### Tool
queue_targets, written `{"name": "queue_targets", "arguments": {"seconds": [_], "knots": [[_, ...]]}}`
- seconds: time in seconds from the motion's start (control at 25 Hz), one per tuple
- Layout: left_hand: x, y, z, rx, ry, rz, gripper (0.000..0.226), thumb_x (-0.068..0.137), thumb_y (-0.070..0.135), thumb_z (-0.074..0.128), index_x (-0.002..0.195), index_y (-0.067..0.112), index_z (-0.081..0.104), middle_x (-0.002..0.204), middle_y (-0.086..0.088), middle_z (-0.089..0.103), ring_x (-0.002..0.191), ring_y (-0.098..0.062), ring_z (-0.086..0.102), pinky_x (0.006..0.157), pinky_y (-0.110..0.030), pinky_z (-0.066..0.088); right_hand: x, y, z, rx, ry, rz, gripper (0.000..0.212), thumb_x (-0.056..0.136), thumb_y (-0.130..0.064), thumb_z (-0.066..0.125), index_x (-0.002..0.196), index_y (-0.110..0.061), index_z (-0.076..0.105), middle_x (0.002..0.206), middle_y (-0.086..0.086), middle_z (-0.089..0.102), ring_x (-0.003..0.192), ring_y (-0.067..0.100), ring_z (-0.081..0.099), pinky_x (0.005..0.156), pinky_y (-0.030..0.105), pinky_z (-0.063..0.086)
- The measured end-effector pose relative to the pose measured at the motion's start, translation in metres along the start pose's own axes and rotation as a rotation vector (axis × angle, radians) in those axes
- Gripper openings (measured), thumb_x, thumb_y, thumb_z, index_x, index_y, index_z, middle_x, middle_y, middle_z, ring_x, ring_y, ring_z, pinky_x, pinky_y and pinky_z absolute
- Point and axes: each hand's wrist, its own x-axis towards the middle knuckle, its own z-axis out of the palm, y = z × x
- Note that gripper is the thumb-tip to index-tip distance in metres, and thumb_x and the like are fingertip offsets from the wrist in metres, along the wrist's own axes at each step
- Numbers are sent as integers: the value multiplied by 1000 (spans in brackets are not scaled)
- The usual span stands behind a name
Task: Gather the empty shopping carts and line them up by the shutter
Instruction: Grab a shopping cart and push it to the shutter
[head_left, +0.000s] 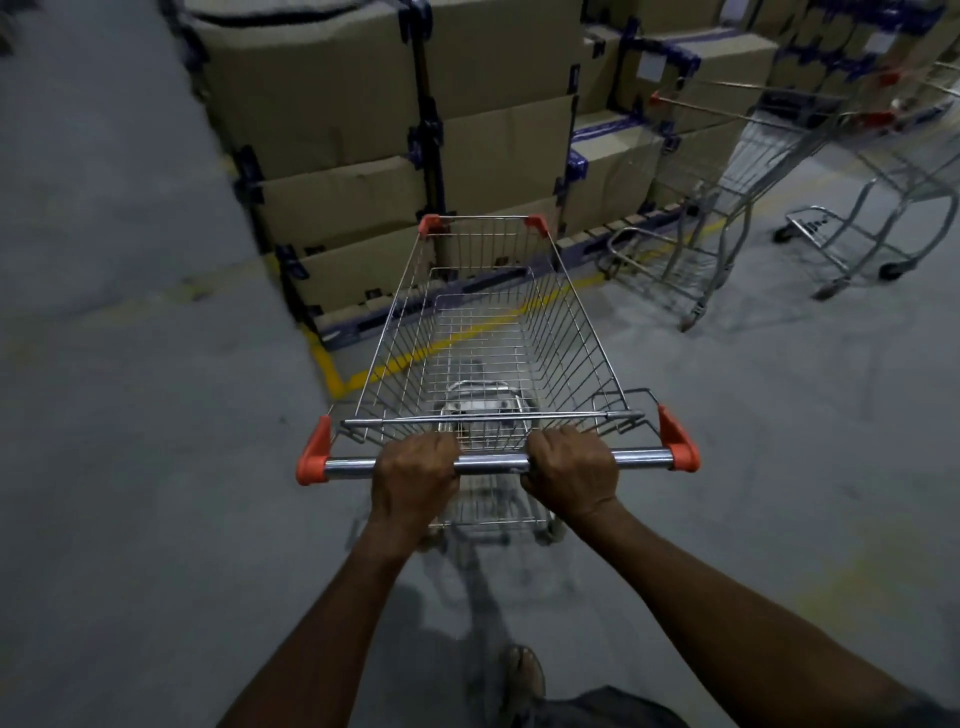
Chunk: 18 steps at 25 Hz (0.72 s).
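An empty wire shopping cart (566, 332) with orange corner caps stands straight in front of me on the grey floor. Its chrome handle bar (491, 461) runs across the middle of the view. My left hand (415, 475) is wrapped around the bar left of centre. My right hand (571, 470) grips it right of centre. Two more empty carts stand at the upper right: one (727, 171) beside the boxes, another (893, 171) farther right. No shutter is in view.
Stacked cardboard boxes (337, 119) on pallets rise just ahead and left of my cart's front. A yellow floor line (457, 338) runs under the basket. Open grey floor (104, 364) spreads left and to the right foreground. My sandalled foot (522, 675) shows below.
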Motion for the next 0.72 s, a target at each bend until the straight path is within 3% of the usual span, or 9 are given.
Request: {"name": "queue_targets", "arguments": {"seconds": [0.12, 0.2, 0.28, 0.36, 0.44, 0.48, 0.6, 0.72], "knots": [[-48, -15, -21, 36, 29, -65, 23, 61, 9, 74, 74, 20, 58, 64, -2, 59, 55, -25, 58, 54, -31, 40, -13, -45, -19, 68, -60, -6, 23, 63, -27, 72, 82, -19, 61, 78, 4, 62, 70, 26, 57, 60, 33, 38], [-82, -20, -37, 46, 34, -130, 23, 64, 13, 76, 79, 18, 59, 71, -4, 60, 59, -27, 58, 56, -34, 42, -23, -72, -32, 140, -44, -20, 27, 74, -28, 69, 97, -14, 66, 106, 11, 68, 97, 31, 62, 77, 39, 47], [-117, -21, -57, 59, 9, -227, 35, 68, 22, 78, 99, 14, 63, 91, -8, 64, 72, -28, 60, 60, -36, 47, -35, -96, -42, 176, -29, -81, 45, 83, -31, 64, 122, -8, 67, 136, 19, 61, 126, 37, 56, 102, 48, 44], [-145, -22, -74, 31, -38, -317, 68, 65, 30, 80, 128, 14, 61, 122, -11, 63, 93, -30, 62, 68, -40, 52, -42, -115, -51, 205, -63, -147, 66, 82, -41, 63, 139, -8, 60, 148, 20, 53, 137, 39, 48, 111, 52, 39], [-170, -25, -90, 21, -73, -380, 83, 65, 39, 78, 142, 17, 56, 135, -11, 59, 107, -31, 61, 75, -44, 54, -49, -133, -57, 244, -144, -217, 70, 78, -45, 65, 138, -9, 59, 139, 19, 60, 127, 37, 57, 103, 49, 46], [-180, -26, -96, 42, -107, -411, 80, 67, 43, 76, 141, 18, 56, 132, -11, 61, 106, -31, 62, 76, -44, 55, -50, -142, -61, 251, -190, -239, 64, 76, -45, 68, 129, -10, 62, 123, 17, 67, 112, 36, 65, 90, 46, 51], [-200, -34, -114, 79, -219, -518, 60, 70, 44, 79, 120, 17, 63, 93, -9, 68, 79, -32, 67, 66, -40, 54, -42, -172, -69, 218, -301, -250, 43, 65, -43, 79, 91, -15, 61, 74, 6, 66, 64, 30, 66, 59, 35, 50], [-220, -46, -131, 109, -299, -613, 44, 62, 40, 84, 96, 18, 66, 67, -7, 66, 57, -29, 66, 57, -33, 49, -31, -204, -70, 147, -372, -269, 35, 62, -44, 77, 81, -17, 64, 60, 4, 63, 51, 28, 62, 54, 30, 46]]}}
